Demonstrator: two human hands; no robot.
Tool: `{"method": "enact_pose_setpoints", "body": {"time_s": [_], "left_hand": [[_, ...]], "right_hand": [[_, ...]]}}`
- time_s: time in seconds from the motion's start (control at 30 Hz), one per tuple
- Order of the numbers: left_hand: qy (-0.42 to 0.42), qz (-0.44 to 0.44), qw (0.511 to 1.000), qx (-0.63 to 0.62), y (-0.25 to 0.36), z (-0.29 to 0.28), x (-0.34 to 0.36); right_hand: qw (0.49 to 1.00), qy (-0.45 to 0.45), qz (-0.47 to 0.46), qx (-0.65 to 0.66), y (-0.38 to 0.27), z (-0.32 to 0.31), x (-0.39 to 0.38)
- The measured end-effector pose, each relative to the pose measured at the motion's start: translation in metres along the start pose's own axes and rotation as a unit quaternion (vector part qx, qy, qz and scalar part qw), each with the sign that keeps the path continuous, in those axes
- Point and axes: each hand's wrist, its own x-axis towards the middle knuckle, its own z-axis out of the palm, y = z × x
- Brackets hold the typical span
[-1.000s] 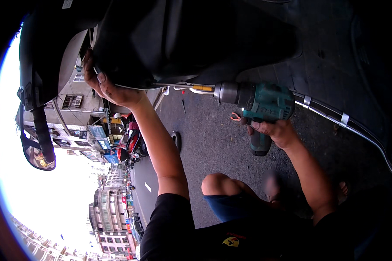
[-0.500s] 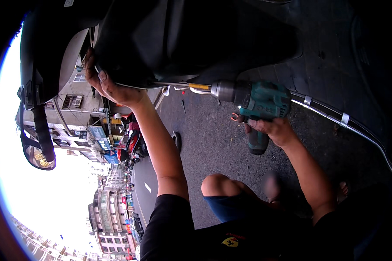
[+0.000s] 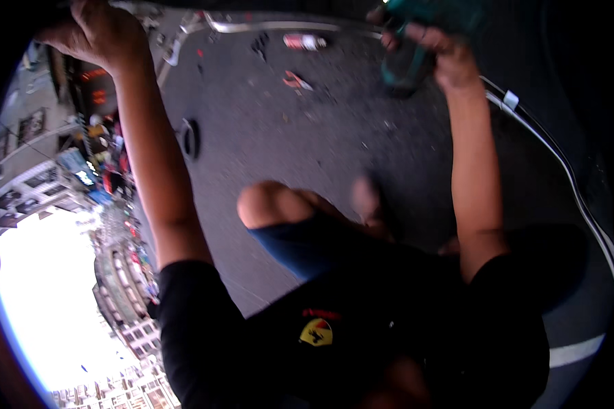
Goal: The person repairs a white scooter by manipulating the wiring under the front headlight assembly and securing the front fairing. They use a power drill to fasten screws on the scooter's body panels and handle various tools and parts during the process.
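My right hand (image 3: 447, 61) grips a teal and black cordless drill (image 3: 406, 65) at the upper right, beside a curved metal rail (image 3: 273, 26); the drill's front is blurred and partly cut off. My left hand (image 3: 102, 37) is raised at the upper left, its fingers bent at a dark edge along the top of the picture; what they hold is too dark and cut off to make out.
Orange-handled pliers (image 3: 297, 81), a red and white can (image 3: 303, 41) and a dark tyre (image 3: 190, 140) lie on the pavement (image 3: 334, 123). My bent knee (image 3: 273, 204) is below them. Parked scooters (image 3: 116, 180) and buildings line the left.
The view has swung downward: both hands now appear higher, the black scooter body has mostly left the picture, and the can has come into view. The drill is still in my right hand.
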Motion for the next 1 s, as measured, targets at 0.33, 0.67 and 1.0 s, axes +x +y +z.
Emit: {"method": "enact_pose_setpoints", "body": {"time_s": [0.33, 0.67, 1.0], "left_hand": [[-0.474, -0.639, 0.525, -0.304, 0.210, -0.025, -0.341], [-0.513, -0.502, 0.639, -0.276, 0.350, 0.042, -0.378], [-0.286, -0.766, 0.489, -0.303, 0.353, -0.004, -0.416]], "right_hand": [[0.914, -0.028, 0.271, -0.300, 0.018, -0.027, -0.048], [0.714, 0.017, 0.368, -0.596, 0.063, -0.046, -0.107], [0.690, -0.025, 0.414, -0.594, 0.074, 0.031, -0.099]]}}
